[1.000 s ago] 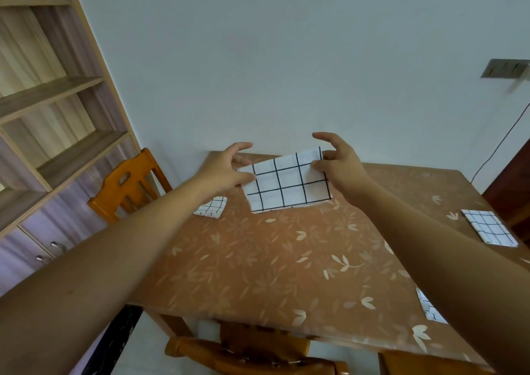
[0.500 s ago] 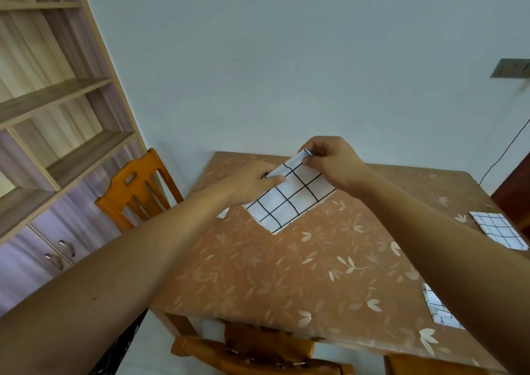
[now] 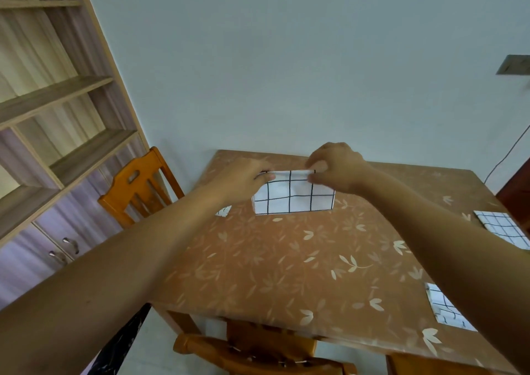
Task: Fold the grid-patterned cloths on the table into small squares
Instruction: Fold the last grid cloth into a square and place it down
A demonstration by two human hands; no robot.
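Grid-patterned cloth (image 3: 292,198): white, thin, black-lined, doubled into a soft rectangle, lower edge resting on the far middle of the counter (image 3: 286,274). Pinched shut at the top left corner by the left hand (image 3: 243,178), at the top right corner by the right hand (image 3: 335,165). Counter surface glossy, orange-brown, printed with pale leaves. Three more grid cloths lying flat: small folded cloth (image 3: 223,211) behind the left forearm, flat cloth (image 3: 502,228) at the right edge, near cloth (image 3: 444,308) partly hidden by the right forearm. Wooden chair (image 3: 134,185) beside the counter's left side.
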